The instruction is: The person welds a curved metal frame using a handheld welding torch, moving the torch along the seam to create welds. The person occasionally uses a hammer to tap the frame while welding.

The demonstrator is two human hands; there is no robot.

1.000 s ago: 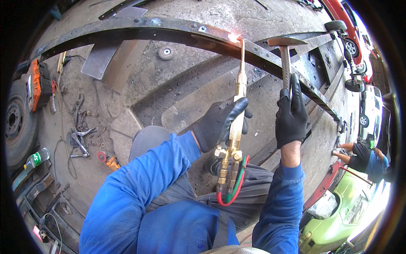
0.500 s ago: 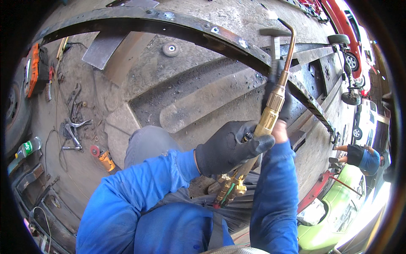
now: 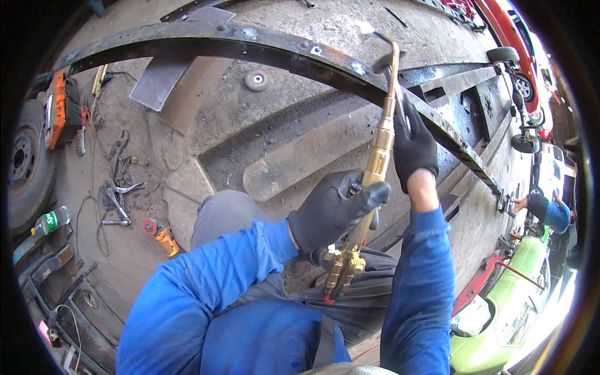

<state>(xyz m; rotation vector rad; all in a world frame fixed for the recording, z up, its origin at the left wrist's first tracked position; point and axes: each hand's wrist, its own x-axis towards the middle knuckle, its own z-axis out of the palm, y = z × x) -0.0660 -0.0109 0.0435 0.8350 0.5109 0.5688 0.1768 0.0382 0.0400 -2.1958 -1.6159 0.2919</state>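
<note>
The gloved left hand (image 3: 334,212) wraps around a brass gas torch (image 3: 377,161) just beside the gloved right hand (image 3: 417,149), which holds a hammer (image 3: 381,63), its head partly behind the torch near a steel beam (image 3: 287,47).

Floor (image 3: 147,194): softly lit, shadows faint
Green car (image 3: 526,259): white glare beside it
Torch flame (image 3: 364,27): small bright spot
Steel beam (image 3: 187,47): bowed by fisheye
Tyre (image 3: 39,134): fading into dark rim
</note>
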